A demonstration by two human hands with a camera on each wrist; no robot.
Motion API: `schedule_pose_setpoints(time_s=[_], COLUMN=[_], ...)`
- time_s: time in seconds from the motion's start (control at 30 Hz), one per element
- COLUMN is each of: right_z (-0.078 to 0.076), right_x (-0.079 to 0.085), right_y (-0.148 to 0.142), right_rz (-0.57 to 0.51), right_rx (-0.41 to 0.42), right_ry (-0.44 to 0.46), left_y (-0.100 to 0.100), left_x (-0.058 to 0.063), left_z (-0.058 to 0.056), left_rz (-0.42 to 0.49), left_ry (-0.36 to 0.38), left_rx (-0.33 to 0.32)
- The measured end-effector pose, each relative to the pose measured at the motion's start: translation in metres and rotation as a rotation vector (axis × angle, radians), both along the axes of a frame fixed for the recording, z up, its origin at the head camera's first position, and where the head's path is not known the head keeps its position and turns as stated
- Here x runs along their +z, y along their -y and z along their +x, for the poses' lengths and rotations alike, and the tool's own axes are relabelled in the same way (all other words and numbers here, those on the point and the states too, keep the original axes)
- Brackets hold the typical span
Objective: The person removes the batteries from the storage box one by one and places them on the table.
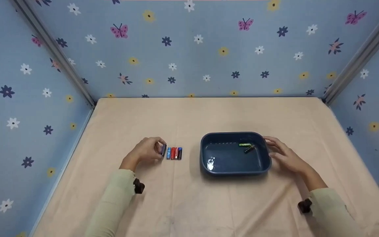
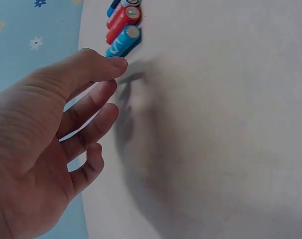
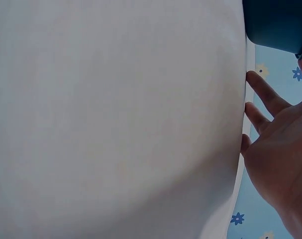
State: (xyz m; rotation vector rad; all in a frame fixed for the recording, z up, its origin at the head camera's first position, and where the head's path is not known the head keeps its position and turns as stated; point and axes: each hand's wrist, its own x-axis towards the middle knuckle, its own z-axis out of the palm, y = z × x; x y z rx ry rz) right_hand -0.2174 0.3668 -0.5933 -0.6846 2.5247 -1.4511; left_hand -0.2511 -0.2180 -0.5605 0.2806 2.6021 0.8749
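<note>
Peach cloth (image 1: 189,115) under batteries (image 1: 173,153) — blue flowered walls (image 1: 189,49).

The work area is enclosed on three sides by a back wall (image 1: 215,62), a left wall (image 1: 28,108) and a right wall (image 1: 373,110), all covered in light blue. They are printed with white, yellow and navy flowers and pink butterflies (image 1: 119,31). The corners are lined by a left grey post (image 1: 53,49) and a right grey post (image 1: 364,56). The table is covered by a creased, pale peach tablecloth (image 1: 143,115), on which soft shadows are cast.
</note>
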Motion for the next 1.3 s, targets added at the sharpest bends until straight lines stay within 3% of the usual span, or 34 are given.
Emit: schedule_pose_setpoints(time_s=[0.2, 0.7, 1.3], right_z=[0.000, 0.000, -0.001], right_x=[0.000, 0.000, -0.001], right_y=[0.001, 0.003, 0.002], right_rz=[0.015, 0.025, -0.002], right_rx=[-0.016, -0.036, -0.018], right_ry=[0.004, 0.019, -0.003], left_y=[-0.001, -0.003, 0.000], left_x=[-0.008, -0.013, -0.010], left_z=[0.002, 0.005, 0.005], left_rz=[0.017, 0.083, 0.092], left_ry=[0.013, 0.017, 0.052], left_rx=[0.000, 0.001, -0.005])
